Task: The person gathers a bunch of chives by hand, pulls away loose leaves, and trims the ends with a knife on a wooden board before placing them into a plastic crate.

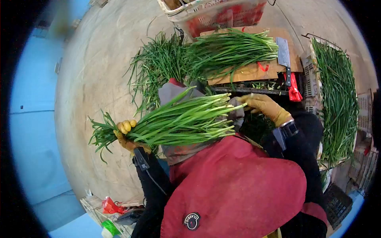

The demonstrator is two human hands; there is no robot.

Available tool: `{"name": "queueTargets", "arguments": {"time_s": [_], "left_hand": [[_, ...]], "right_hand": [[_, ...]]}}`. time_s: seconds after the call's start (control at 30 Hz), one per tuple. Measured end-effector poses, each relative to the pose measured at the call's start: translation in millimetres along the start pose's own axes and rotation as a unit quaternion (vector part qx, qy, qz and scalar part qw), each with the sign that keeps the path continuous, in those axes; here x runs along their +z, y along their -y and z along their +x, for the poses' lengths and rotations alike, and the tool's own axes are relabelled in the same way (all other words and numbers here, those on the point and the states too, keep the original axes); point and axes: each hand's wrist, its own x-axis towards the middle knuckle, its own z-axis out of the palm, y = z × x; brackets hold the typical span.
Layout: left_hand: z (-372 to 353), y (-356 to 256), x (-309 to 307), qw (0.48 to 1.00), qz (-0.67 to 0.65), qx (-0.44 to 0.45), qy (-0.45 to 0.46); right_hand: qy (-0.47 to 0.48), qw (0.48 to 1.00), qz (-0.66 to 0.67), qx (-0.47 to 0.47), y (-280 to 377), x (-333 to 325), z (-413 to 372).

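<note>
the fingers of our left hand [124,139] are clamped round the leafy end of the green bundle [182,121], which stretches between our hands. our right hand [265,107] is at the pale stem tips, fingers bent; we cannot tell whether they pinch any. we'd do best gripping firmly without crushing leaves, evening the tips gently. beyond, more stalks [234,49] lie on cardboard [274,72], near a knife [283,51].

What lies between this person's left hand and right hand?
In the head view, a bunch of long green stalks: the left hand grips its leafy end, and the pale ends point toward the right hand.
</note>
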Motion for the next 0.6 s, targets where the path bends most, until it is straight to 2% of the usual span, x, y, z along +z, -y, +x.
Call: {"name": "queueTargets", "arguments": {"time_s": [0.1,0.17,0.33,0.43,0.47,0.57,0.6], "left_hand": [[10,4,24,0.998,-0.021,-0.026,0.052],[20,-3,36,0.991,0.014,-0.074,0.106],[29,-15,44,0.994,0.078,0.009,0.077],[29,-9,49,0.996,0.062,0.030,0.063],[30,-6,52,0.997,0.042,0.031,0.062],[30,-7,58,0.994,-0.002,0.015,0.111],[31,-5,60,0.992,-0.011,0.026,0.122]], "right_hand": [[0.101,0.974,0.201,-0.003,31,31,11],[0.139,0.974,0.176,0.018,33,38,22],[0.153,0.964,0.214,-0.032,31,46,9],[0.190,0.972,0.067,-0.119,34,45,1],[0.174,0.982,0.063,-0.025,26,42,-3],[0.124,0.971,-0.193,0.069,10,19,-5],[0.112,0.954,-0.276,0.045,0,11,-3]]}}
